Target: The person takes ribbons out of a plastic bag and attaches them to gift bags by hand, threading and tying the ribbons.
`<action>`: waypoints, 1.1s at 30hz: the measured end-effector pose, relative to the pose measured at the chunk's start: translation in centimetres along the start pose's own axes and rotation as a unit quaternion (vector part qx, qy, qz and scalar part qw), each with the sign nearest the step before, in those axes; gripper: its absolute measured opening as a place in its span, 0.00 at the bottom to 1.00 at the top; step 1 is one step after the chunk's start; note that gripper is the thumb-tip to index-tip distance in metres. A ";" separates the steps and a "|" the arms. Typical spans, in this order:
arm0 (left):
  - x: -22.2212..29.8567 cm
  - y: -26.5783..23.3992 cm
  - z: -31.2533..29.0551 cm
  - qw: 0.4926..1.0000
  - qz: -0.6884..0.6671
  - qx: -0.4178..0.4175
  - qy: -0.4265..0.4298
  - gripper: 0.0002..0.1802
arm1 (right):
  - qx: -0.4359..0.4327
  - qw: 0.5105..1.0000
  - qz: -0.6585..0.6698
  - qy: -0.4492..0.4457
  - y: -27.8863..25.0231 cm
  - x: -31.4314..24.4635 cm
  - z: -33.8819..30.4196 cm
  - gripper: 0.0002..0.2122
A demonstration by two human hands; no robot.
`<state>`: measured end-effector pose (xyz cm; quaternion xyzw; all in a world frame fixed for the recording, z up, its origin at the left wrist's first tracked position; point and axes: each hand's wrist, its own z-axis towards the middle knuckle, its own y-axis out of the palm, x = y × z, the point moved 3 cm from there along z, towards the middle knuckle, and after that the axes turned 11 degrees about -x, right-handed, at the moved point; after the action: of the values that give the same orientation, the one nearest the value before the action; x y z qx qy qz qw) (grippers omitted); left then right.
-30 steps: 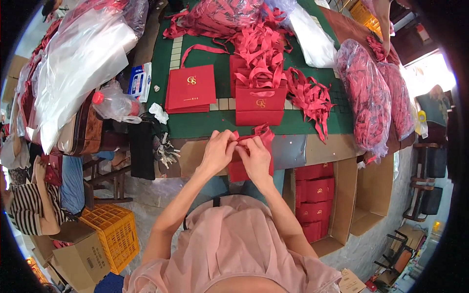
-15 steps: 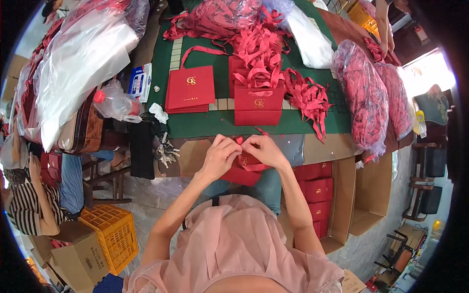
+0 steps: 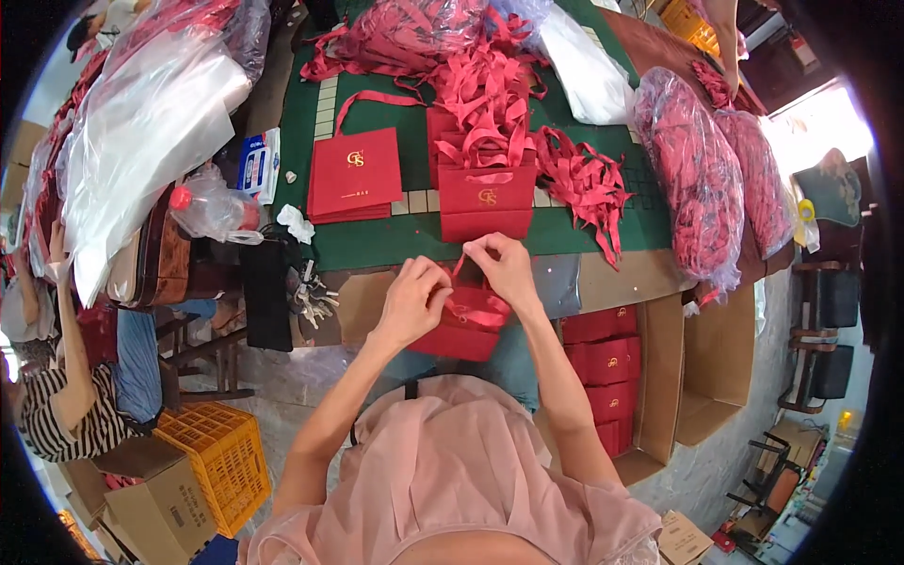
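Note:
A small red paper gift bag [image 3: 457, 341] with a gold emblem sits tilted at the table's near edge, above my lap. A loop of red ribbon [image 3: 480, 309] crosses its upper part. My right hand [image 3: 506, 271] pinches a raised end of ribbon between thumb and fingertips, above the bag's mouth. Just left of it, my left hand [image 3: 416, 299] is curled closed at the bag's upper left side, where the ribbon runs to its fingertips. Its grip is partly hidden by the fingers. Beyond my hands stands a row of finished-looking red bags [image 3: 485, 202] with ribbon handles.
Flat red bags [image 3: 355, 174] lie stacked on the green mat [image 3: 377, 240], left of a ribbon pile [image 3: 589, 188]. Clear plastic sacks [image 3: 702, 174] of ribbon flank the right. A carton [image 3: 659, 377] by my right knee holds red bags. Co-workers are at the left and far right.
My hands, together at the ribbon before, have come apart. The right rose with a ribbon end, while the left shifted slightly left and down. The bag's front now shows more.

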<state>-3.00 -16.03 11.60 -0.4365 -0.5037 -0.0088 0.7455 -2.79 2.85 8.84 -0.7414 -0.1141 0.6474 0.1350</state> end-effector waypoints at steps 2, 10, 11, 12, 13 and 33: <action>-1.0 -0.3 0.1 1.000 0.017 -0.003 -0.016 0.07 | 0.010 1.000 -0.023 -0.018 -0.7 0.5 -0.2 0.10; -1.6 0.1 1.6 0.995 0.024 0.051 -0.080 0.11 | 0.031 0.990 -0.119 0.067 -4.3 -0.4 -2.9 0.09; -1.4 0.2 2.0 0.994 0.050 0.064 -0.078 0.12 | 0.043 0.989 -0.136 0.028 -4.0 -0.6 -3.0 0.11; -1.5 0.6 2.3 0.992 0.073 0.055 -0.084 0.13 | 0.044 0.989 -0.136 0.030 -3.8 -0.7 -3.0 0.11; -1.4 1.0 2.6 0.992 0.073 0.054 -0.084 0.13 | 0.036 0.977 -0.193 0.081 -3.5 -0.6 -3.0 0.13; -0.5 3.4 3.7 0.973 -0.161 0.035 -0.160 0.08 | 0.040 0.990 0.127 0.042 -0.3 1.4 -3.8 0.08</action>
<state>-4.42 -11.72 9.41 -0.3197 -0.6798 -0.0412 0.6588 1.19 3.38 8.08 -0.7702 0.0129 0.6318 0.0860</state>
